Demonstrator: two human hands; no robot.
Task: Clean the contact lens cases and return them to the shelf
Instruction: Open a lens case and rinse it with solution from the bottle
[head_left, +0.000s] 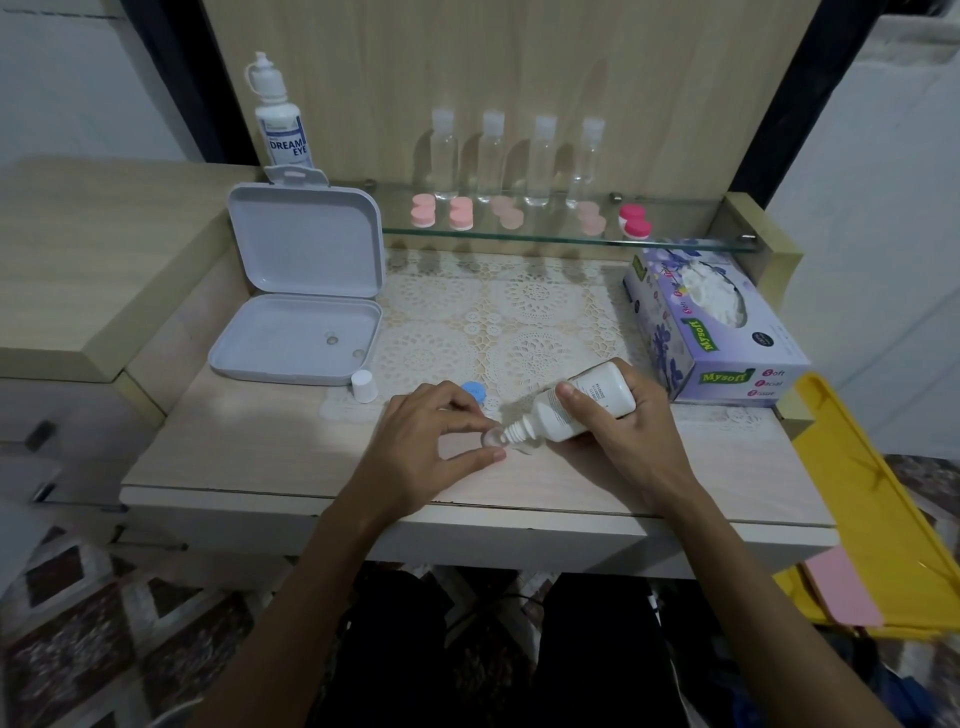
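Observation:
My left hand pinches a clear lens case on the table between thumb and fingers. My right hand grips a white solution bottle, tilted with its nozzle down at the case. A blue lens-case cap lies just behind my left hand. The bottle's white cap stands to the left. Several pink lens cases and one bright pink case sit on the glass shelf.
An open grey box lies at the left with small items inside. A tissue box stands at the right. A Dream Eye bottle and several clear bottles stand at the back. A yellow tray leans beside the table.

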